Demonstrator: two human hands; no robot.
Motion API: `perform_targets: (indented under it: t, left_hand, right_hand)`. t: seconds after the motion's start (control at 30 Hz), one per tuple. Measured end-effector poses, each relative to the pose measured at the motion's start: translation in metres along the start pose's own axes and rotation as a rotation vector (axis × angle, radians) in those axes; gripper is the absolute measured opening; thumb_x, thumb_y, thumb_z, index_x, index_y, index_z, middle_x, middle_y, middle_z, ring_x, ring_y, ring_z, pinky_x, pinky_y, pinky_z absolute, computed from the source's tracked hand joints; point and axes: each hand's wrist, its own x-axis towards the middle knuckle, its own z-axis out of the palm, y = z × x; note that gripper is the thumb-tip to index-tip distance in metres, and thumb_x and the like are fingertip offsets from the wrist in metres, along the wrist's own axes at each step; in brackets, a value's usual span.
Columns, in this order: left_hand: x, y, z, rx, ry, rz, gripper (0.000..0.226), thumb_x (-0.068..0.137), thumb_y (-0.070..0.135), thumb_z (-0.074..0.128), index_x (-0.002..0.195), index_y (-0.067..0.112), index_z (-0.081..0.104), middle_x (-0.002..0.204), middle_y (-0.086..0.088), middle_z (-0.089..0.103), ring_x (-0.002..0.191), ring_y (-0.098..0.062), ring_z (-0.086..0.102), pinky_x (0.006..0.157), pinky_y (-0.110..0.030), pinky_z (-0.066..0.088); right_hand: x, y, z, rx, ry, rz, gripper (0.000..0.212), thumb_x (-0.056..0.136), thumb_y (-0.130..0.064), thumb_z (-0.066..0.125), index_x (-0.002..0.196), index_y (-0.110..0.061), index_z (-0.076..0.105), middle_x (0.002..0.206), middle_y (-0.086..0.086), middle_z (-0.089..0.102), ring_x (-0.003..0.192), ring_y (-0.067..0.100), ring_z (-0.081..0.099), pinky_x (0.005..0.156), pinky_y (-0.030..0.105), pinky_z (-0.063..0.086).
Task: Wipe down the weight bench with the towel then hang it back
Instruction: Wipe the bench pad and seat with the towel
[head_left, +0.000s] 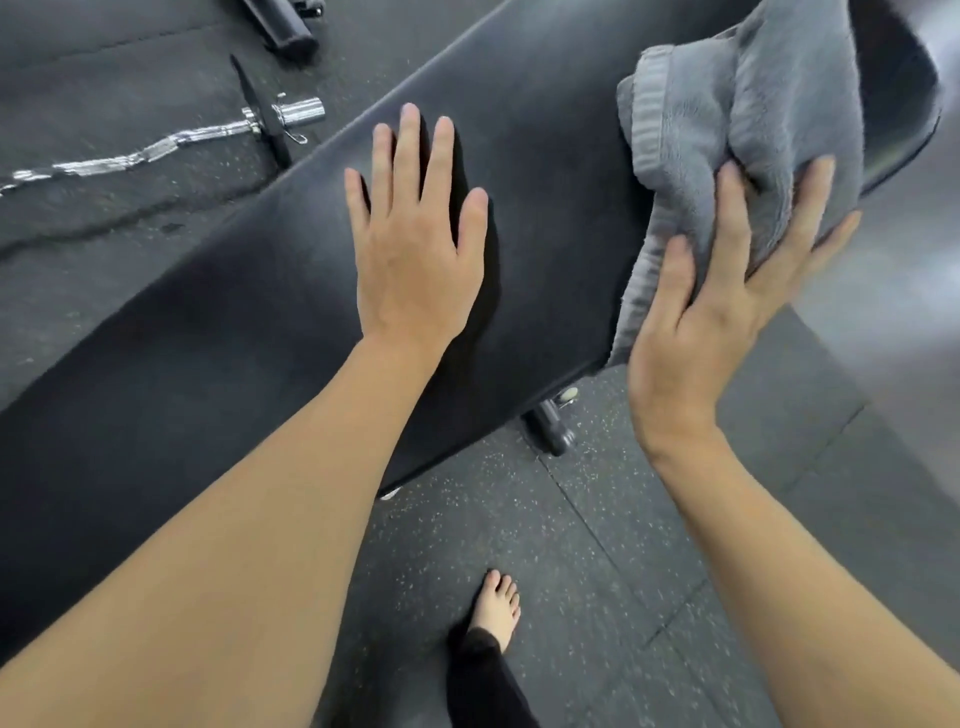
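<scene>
A: Where is the towel (748, 119)?

B: In the upper right of the frame, a grey terry cloth bunched up and lying over the far end of the black bench pad (545, 171). The right hand (711, 312) has it: fingers spread and pushed into the folds near the pad's right edge, thumb out to the side. It looks like a pressing, gathering hold, not a tight fist.

A: And the other one?

B: The left hand (415, 234) lies flat on the middle of the pad, fingers open and slightly fanned, holding nothing. It probably steadies the person leaning over, and maybe the bench too, while the towel does the work.

A: Why bunch the cloth that way?

B: A wad under the palm gives more pressure than a loose sheet, so it suits scrubbing. Judging by this, the wiping is under way; the hanging is not yet done, and no hook or rail shows.

A: The surface?

B: Matte, dark, smooth vinyl running diagonally from lower left to upper right. A bench foot (553, 431) shows under it.

A: The room?

B: Speckled rubber floor tiles (597, 571). A chrome curl bar (171, 143) lies at upper left, and a bare foot (498, 605) stands at bottom centre.
</scene>
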Motion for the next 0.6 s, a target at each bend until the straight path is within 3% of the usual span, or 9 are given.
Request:
perform_targets:
  t: [0.1,0.27,0.37,0.5,0.6]
  left_hand:
    - [-0.001,0.002,-0.002,0.001,-0.005,0.003,0.063,0.104,0.043,0.023,0.161,0.017,0.026,0.171,-0.008,0.019,0.159,-0.029,0.013,0.128,-0.051,0.009]
    - [0.000,0.001,-0.003,-0.040,-0.018,0.020,0.061,0.106,0.038,0.025,0.162,0.016,0.024,0.172,-0.009,0.016,0.159,-0.029,0.010,0.128,-0.050,0.006]
    - [-0.007,-0.006,-0.003,-0.102,-0.010,0.054,0.058,0.107,0.032,0.033,0.161,0.014,0.025,0.171,-0.009,0.018,0.159,-0.028,0.011,0.129,-0.047,0.004]
    - [-0.031,-0.018,-0.008,-0.171,-0.019,0.099,0.054,0.109,0.031,0.032,0.160,0.013,0.030,0.170,-0.008,0.022,0.159,-0.025,0.014,0.129,-0.040,0.003]
    - [-0.046,-0.028,-0.011,-0.175,-0.021,0.113,0.051,0.110,0.027,0.032,0.159,0.013,0.033,0.169,-0.007,0.025,0.159,-0.024,0.016,0.130,-0.043,0.008]
  right_hand:
    - [-0.032,-0.018,0.004,0.109,-0.042,0.041,0.038,0.106,-0.014,0.051,0.142,-0.006,0.055,0.156,0.041,0.023,0.145,0.066,0.004,0.127,0.047,0.000]
    - [-0.097,-0.040,0.002,0.144,-0.252,-0.068,0.044,0.108,-0.027,0.045,0.149,-0.011,0.041,0.160,0.031,0.013,0.146,0.062,-0.009,0.123,0.065,0.000]
    - [-0.116,-0.037,-0.001,0.048,-0.321,-0.224,0.047,0.106,-0.038,0.040,0.148,-0.017,0.038,0.161,0.025,0.022,0.147,0.057,0.005,0.121,0.069,0.008]
    - [-0.086,-0.012,-0.007,-0.162,-0.257,-0.508,0.054,0.100,-0.048,0.044,0.146,-0.022,0.051,0.156,0.014,0.041,0.146,0.039,0.028,0.124,0.053,0.004]
    - [-0.065,-0.001,-0.004,-0.156,-0.186,-0.562,0.048,0.104,-0.045,0.037,0.136,-0.020,0.063,0.151,0.012,0.053,0.146,0.037,0.035,0.124,0.052,0.006]
